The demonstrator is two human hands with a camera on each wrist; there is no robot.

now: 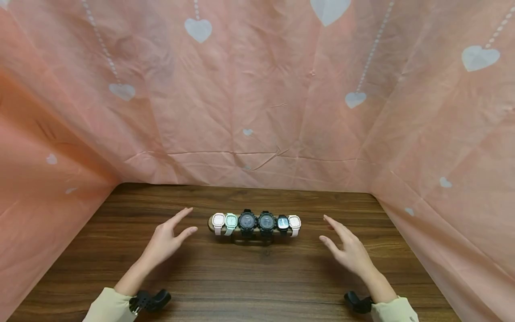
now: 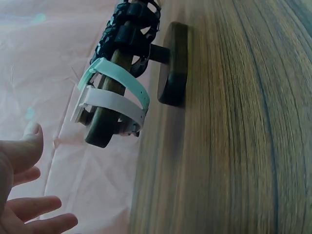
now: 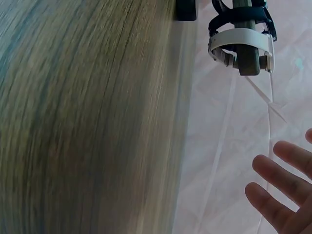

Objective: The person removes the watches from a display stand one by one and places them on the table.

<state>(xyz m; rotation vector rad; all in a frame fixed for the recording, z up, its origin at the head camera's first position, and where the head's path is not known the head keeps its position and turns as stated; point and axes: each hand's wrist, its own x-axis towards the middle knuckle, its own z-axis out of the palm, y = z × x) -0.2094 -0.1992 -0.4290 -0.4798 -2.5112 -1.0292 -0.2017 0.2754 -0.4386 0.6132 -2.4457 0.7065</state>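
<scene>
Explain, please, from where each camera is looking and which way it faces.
Head: worn on the head, facing forward and down at the brown wooden table and pink fabric; left hand, right hand and cream sleeves show.
Left wrist: worn there, facing one end of the dark wooden bar stand and a mint rounded-square watch; left hand partly shows.
Right wrist: worn there, facing the other end and a white-strapped watch; right hand partly shows.
Shared: head and left wrist both show the mint watch.

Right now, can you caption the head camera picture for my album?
Six wristwatches share one watch stand between an open left hand and open right hand.
</scene>
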